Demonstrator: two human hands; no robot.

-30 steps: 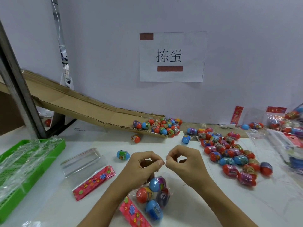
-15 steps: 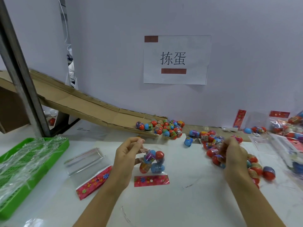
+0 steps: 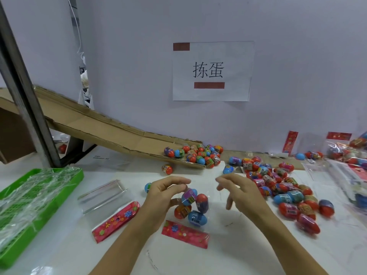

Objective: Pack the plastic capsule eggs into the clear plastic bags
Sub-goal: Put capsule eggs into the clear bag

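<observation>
Clear plastic bag [image 3: 193, 207] with a red flowered header card hangs above the white table [image 3: 228, 255], holding 4 capsule eggs: purple-blue, red-purple, orange, blue. Left hand [image 3: 164, 195] pinches its top; right hand [image 3: 241, 192] hovers beside it, fingers loose, holding nothing. Loose red and blue eggs [image 3: 286, 187] lie to the right.

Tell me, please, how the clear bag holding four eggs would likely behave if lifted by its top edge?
The bag looks like thin floppy film, so it would probably sag and swing. Its eggs are round and loose, so they would likely shift to the bottom, by the red header card. It probably weighs little.
</observation>
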